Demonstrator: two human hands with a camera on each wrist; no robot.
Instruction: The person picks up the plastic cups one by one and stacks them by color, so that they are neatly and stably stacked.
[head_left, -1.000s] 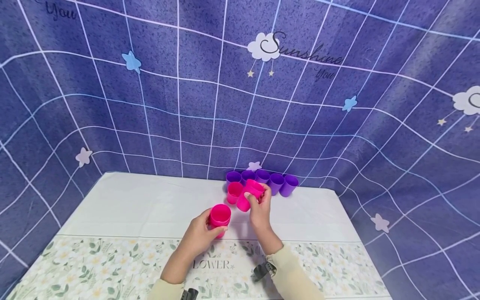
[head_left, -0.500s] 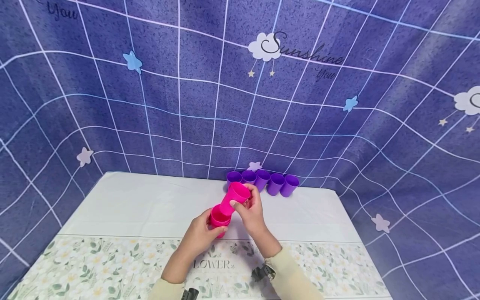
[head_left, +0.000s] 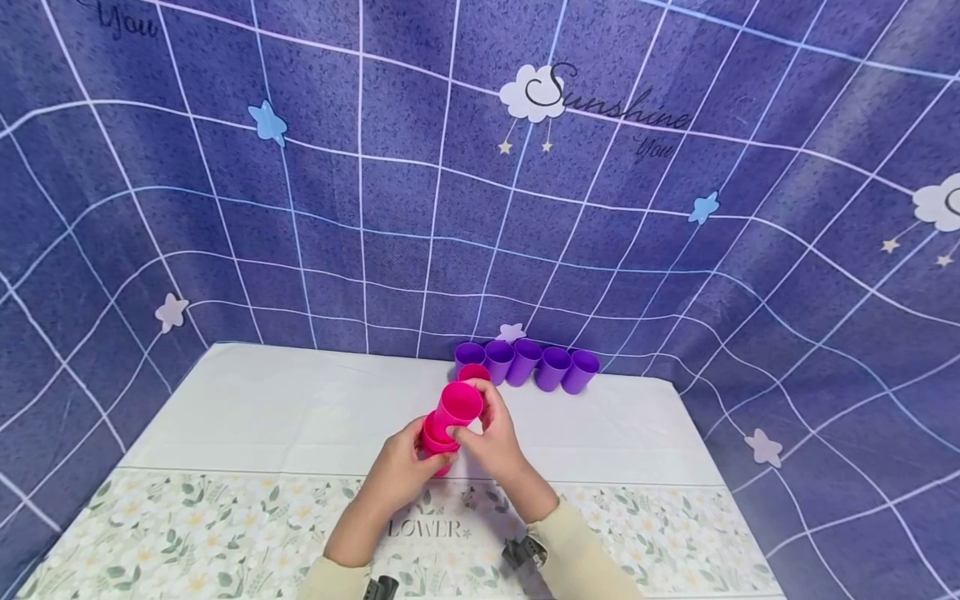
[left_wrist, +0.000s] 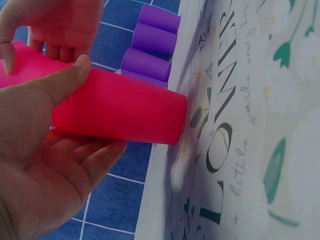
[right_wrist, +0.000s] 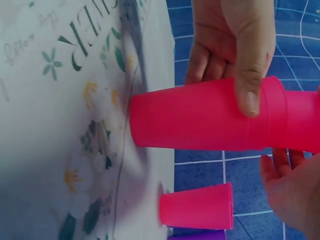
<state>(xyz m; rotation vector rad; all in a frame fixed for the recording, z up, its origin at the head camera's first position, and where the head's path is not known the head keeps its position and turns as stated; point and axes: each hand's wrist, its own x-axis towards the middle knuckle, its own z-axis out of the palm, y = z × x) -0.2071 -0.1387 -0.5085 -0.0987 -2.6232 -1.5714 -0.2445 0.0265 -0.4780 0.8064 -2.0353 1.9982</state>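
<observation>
My left hand (head_left: 396,468) grips a stack of nested pink cups (left_wrist: 130,107) that stands upright, its base at the white table top. Thumb and fingers wrap the stack from both sides, just below the top rims. With my right hand (head_left: 497,443) I hold another pink cup (head_left: 459,403) by its side. The lower end of that cup sits inside the mouth of the stack, slightly tilted. Just behind, a single pink cup (right_wrist: 197,206) stands on the table, partly covered in the head view by the held cup.
Several purple cups (head_left: 553,368) stand in a row at the back of the table, against a blue grid-patterned curtain (head_left: 375,192). A floral cloth (head_left: 225,533) with lettering covers the table's front part.
My right hand has brought its pink cup left and toward me, from beside the purple row into the top of the stack. My left hand and its stack have stayed in place.
</observation>
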